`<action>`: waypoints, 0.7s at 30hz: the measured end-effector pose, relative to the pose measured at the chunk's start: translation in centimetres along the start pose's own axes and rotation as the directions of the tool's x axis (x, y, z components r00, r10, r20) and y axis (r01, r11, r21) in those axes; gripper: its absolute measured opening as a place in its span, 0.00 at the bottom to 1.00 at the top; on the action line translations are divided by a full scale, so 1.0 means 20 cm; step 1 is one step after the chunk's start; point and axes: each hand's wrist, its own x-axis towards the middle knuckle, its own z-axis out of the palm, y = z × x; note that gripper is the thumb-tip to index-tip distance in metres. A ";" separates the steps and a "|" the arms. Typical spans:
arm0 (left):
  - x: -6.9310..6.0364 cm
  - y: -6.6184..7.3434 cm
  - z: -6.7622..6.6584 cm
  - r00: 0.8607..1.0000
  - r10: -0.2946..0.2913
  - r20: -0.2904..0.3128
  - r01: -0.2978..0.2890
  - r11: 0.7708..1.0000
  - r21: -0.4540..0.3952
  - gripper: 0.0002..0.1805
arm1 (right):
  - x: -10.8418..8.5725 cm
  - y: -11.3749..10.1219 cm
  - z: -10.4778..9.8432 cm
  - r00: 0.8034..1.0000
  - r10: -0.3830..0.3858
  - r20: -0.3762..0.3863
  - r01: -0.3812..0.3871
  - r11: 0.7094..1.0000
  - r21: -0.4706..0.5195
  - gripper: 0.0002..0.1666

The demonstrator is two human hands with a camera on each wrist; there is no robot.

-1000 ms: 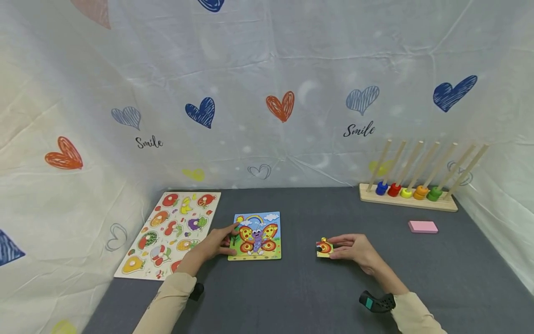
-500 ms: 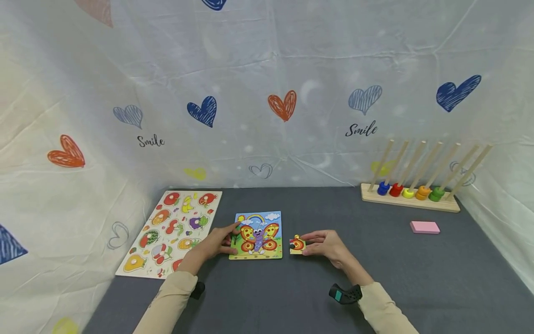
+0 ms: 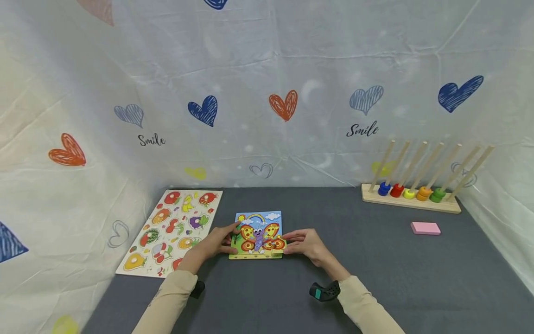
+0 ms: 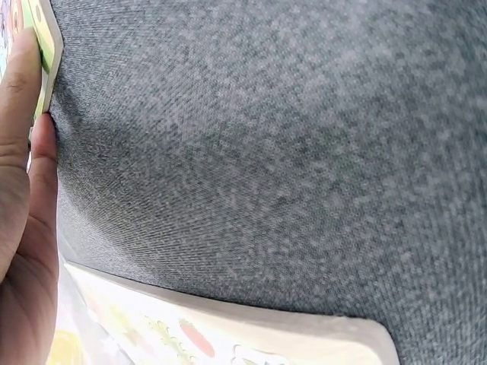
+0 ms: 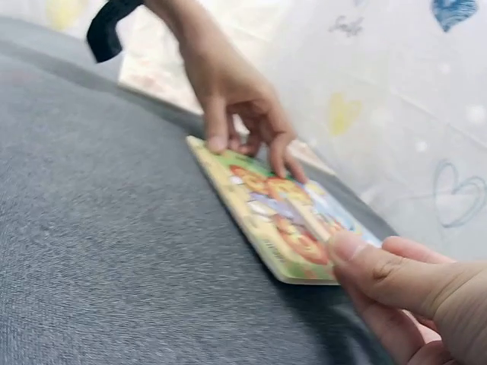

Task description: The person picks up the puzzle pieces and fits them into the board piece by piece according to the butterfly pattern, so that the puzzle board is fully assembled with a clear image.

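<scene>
A square butterfly puzzle board (image 3: 272,217) lies on the dark table, mostly blue above and green below. My left hand (image 3: 214,242) holds its left side; in the left wrist view the thumb (image 4: 23,68) lies over the board's edge. Over the lower right wing, my right hand (image 3: 306,243) pinches a small puzzle piece (image 3: 278,246) printed with a red and yellow wing. The right wrist view shows this piece (image 5: 306,219) edge-on and tilted above the board (image 5: 255,224). Whether it touches the board, I cannot tell.
A fruit puzzle board (image 3: 158,241) lies at the left, partly behind the left forearm. At the back right stands a wooden peg rack (image 3: 375,196) with coloured rings. A pink block (image 3: 425,228) lies in front of it. Behind the table hangs a white printed curtain (image 3: 250,55).
My right hand has moved left with the puzzle piece, from the table right of the butterfly board to over its lower right part. The left hand stays at the board's left side.
</scene>
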 end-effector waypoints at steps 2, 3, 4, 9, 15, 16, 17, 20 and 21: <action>0.00 0.00 0.00 1.000 0.000 0.003 0.000 1.000 -0.003 0.43 | 0.01 0.01 0.02 1.000 -0.015 0.006 0.015 1.000 0.002 0.22; 0.00 0.00 0.00 1.000 0.001 0.003 -0.001 1.000 -0.004 0.43 | 0.02 0.01 0.03 1.000 -0.021 0.004 0.021 1.000 -0.001 0.22; 0.00 0.00 0.00 1.000 0.000 0.004 0.000 1.000 -0.003 0.43 | 0.02 0.02 0.04 1.000 -0.030 0.003 0.030 1.000 -0.006 0.22; 0.00 0.00 0.00 1.000 -0.006 0.004 0.006 1.000 -0.011 0.43 | 0.04 0.03 0.08 0.997 -0.076 -0.030 0.073 0.993 -0.089 0.21; 0.00 0.01 0.01 1.000 -0.019 0.009 0.019 1.000 -0.005 0.44 | 0.06 0.02 0.13 0.988 -0.113 -0.106 0.078 0.954 -0.289 0.17; 0.00 0.01 0.01 1.000 -0.021 0.009 0.021 1.000 -0.005 0.44 | 0.07 0.02 0.13 0.986 -0.119 -0.117 0.076 0.944 -0.320 0.17; 0.00 0.01 0.01 1.000 -0.024 0.008 0.024 1.000 -0.006 0.44 | 0.07 0.02 0.14 0.984 -0.128 -0.126 0.077 0.933 -0.350 0.17; 0.00 0.00 0.01 1.000 -0.020 0.004 0.020 1.000 0.000 0.43 | 0.08 0.02 0.15 0.981 -0.139 -0.135 0.074 0.912 -0.402 0.17; 0.00 0.00 0.01 1.000 -0.019 0.003 0.019 1.000 0.001 0.43 | 0.09 0.02 0.15 0.981 -0.145 -0.131 0.079 0.907 -0.414 0.17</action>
